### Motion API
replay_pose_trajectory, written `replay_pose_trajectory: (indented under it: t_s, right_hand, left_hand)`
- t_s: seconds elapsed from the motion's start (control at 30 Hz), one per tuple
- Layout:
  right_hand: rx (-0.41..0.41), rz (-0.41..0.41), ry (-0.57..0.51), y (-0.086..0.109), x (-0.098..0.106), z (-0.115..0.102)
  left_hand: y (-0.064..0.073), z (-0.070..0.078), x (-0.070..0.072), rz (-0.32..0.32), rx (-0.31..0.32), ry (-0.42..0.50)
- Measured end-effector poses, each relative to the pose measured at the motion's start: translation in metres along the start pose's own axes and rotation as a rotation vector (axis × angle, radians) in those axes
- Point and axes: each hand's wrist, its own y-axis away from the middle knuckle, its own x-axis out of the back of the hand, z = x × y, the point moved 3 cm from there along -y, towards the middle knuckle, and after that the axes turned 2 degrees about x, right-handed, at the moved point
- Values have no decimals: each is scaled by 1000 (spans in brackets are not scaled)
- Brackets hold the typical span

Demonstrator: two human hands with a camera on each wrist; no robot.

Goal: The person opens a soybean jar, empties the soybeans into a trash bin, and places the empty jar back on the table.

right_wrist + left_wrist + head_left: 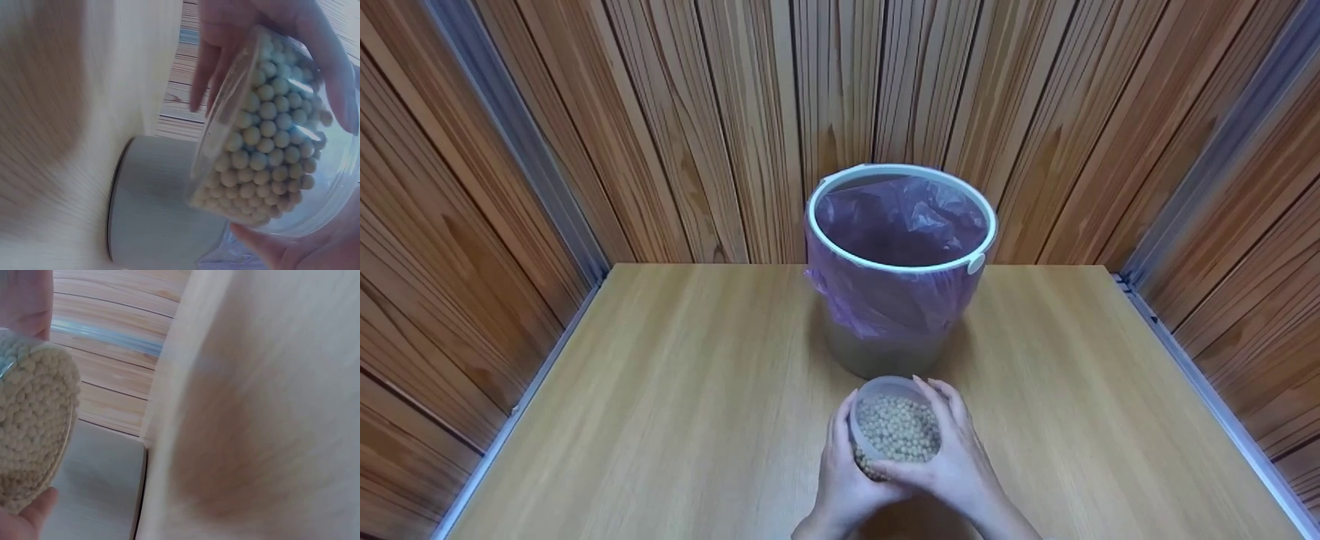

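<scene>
A clear jar (pixel 885 385), filled for the larger part with small pale beads (pixel 898 427), is held in the air over the near part of the surface (pixel 660 420). Two hands hold it together. The left hand (pixel 844 469) has its grip closed around the left side of the jar. The right hand (pixel 956 457) grips the other side, with the thumb along the near edge and the fingers on the far right part of the rim. In the left wrist view the round bottom of the jar is visible, well packed with beads, and it does not touch the surface; a brown, soft shadow lies there. Whether the jar is a little tilted, I cannot tell with certainty.

Just beyond the jar stands a grey bin (pixel 885 356), upright on the surface and close to the plank wall (pixel 840 90). A purple bag (pixel 900 300) lines the bin and is folded down over its outer side. A pale ring (pixel 900 268) goes around the bin's mouth, with a small round tab (pixel 976 263) at its front right. More planks rise at both sides, and a metal strip (pixel 517 112) runs up the left corner.
</scene>
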Motion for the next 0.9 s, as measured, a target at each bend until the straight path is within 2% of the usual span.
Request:
replay_pose_trajectory:
  t_s: [0.1, 0.23, 0.37, 0.5, 0.63, 0.73, 0.9]
  right_hand:
    - [43, 62, -44, 1, -1, 1]
    - [58, 113, -70, 3, -3, 4]
    - [86, 137, -88, 3, -4, 5]
    - [156, 156, -142, 5, -3, 6]
    - [162, 124, -351, 6, -4, 8]
    - [114, 55, -506, 5, -5, 12]
    - [114, -38, -587, 2, -3, 20]
  left_hand:
    - [0, 3, -1, 37, 23, 30]
    - [1, 5, -2, 61, 46, 50]
    - [1, 6, -2, 73, 71, 50]
    - [1, 7, 0, 69, 76, 93]
    - [1, 8, 2, 46, 89, 144]
    - [1, 9, 4, 26, 104, 171]
    - [-1, 10, 7, -11, 103, 186]
